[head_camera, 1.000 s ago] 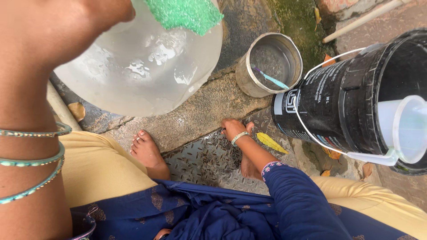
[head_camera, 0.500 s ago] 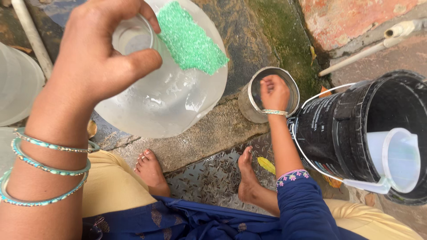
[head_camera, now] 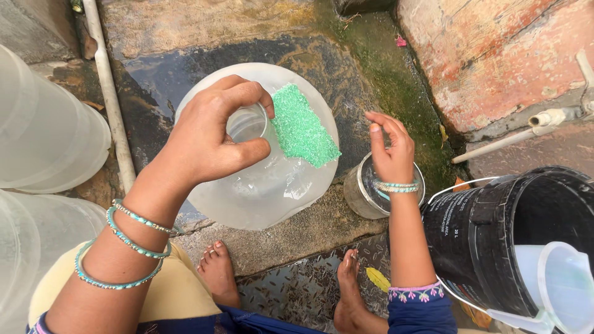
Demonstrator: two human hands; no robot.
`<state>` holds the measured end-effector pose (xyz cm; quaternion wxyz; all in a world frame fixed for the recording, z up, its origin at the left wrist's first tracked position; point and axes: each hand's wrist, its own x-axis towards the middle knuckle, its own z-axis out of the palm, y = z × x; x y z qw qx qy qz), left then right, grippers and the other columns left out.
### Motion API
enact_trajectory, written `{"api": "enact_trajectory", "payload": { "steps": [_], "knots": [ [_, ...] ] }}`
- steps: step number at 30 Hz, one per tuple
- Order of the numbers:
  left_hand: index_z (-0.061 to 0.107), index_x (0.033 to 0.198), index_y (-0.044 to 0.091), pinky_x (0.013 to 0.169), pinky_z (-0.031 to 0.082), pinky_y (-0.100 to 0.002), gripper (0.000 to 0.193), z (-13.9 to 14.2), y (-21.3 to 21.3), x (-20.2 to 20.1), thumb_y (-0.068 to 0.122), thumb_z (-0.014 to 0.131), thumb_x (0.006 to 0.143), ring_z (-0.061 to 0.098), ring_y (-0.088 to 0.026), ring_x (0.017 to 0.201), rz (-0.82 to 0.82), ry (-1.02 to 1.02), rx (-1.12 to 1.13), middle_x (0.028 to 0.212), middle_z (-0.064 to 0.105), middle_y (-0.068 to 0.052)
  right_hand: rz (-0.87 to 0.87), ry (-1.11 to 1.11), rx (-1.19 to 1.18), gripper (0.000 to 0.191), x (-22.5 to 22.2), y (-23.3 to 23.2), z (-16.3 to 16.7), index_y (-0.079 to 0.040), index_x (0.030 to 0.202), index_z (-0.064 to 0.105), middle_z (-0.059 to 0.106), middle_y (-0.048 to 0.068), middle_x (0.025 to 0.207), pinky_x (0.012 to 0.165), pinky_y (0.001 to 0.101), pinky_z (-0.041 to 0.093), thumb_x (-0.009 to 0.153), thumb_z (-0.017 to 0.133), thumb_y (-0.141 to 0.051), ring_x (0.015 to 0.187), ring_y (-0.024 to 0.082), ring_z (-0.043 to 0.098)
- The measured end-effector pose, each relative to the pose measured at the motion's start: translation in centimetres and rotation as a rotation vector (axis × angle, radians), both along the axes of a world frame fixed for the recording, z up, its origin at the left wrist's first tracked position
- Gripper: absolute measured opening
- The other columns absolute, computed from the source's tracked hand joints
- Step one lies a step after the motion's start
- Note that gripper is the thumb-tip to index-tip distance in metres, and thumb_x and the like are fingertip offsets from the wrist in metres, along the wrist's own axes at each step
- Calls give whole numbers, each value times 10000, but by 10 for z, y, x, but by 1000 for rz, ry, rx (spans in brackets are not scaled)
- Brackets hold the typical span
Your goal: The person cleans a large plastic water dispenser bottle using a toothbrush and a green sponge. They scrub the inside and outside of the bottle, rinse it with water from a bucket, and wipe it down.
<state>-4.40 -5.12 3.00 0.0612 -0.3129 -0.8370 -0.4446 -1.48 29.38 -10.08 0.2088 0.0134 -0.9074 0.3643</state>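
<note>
My left hand (head_camera: 213, 139) grips the narrow neck of a large clear plastic water jar (head_camera: 266, 192) that stands on the wet stone ground. A green scrubbing pad (head_camera: 303, 127) lies on the jar's shoulder, just right of the neck. My right hand (head_camera: 390, 148) hovers to the right of the jar with its fingers loosely apart and nothing in it. Directly below that hand sits a small steel cup (head_camera: 371, 195) with a light blue stick-like object inside.
A black bucket (head_camera: 507, 235) with a clear plastic jug (head_camera: 560, 287) inside stands at the right. More clear jars (head_camera: 43, 124) crowd the left edge beside a white pipe (head_camera: 108, 93). My bare feet (head_camera: 216, 272) rest near a patterned metal plate (head_camera: 297, 291). Mossy stone and a reddish wall lie beyond.
My right hand rose from the steel cup to beside the jar. My left hand kept its hold on the jar's neck while the view shifted and the jar came to the centre.
</note>
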Motion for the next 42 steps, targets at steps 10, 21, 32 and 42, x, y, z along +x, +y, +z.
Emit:
{"api": "enact_trajectory", "payload": {
  "steps": [10, 21, 32, 42],
  "knots": [
    [699, 998, 93, 789, 518, -471, 399, -5, -15, 13, 314, 786, 678, 653, -387, 928, 211, 274, -50, 1054, 649, -147, 291, 128, 361, 617, 28, -172, 64, 14, 1533, 447, 415, 224, 1599, 1234, 537, 220, 1014, 590, -287, 1510, 383, 326],
    [664, 945, 108, 724, 521, -427, 294, -11, -53, 12, 255, 804, 732, 653, -327, 854, 73, 134, 30, 946, 610, -115, 408, 467, 669, 462, 90, -190, -26, -277, 1558, 494, 421, 14, 1644, 1310, 436, 148, 1128, 416, -429, 1569, 222, 288],
    [669, 954, 96, 660, 526, -351, 276, -15, -53, 16, 235, 795, 752, 665, -243, 740, 333, 117, 115, 911, 647, -77, 168, 239, -49, 893, 109, -221, -91, -5, 1649, -92, -148, 271, 1722, 1340, 588, 47, 1090, 139, -662, 1630, 427, -53],
    [681, 929, 99, 705, 528, -397, 294, -11, -69, 11, 266, 791, 713, 677, -295, 827, 155, 118, 22, 895, 659, -98, 123, 291, -101, 949, 80, -191, -90, -41, 1653, -88, -82, 272, 1742, 1357, 582, 63, 1067, 198, -731, 1653, 429, 0]
  ]
}}
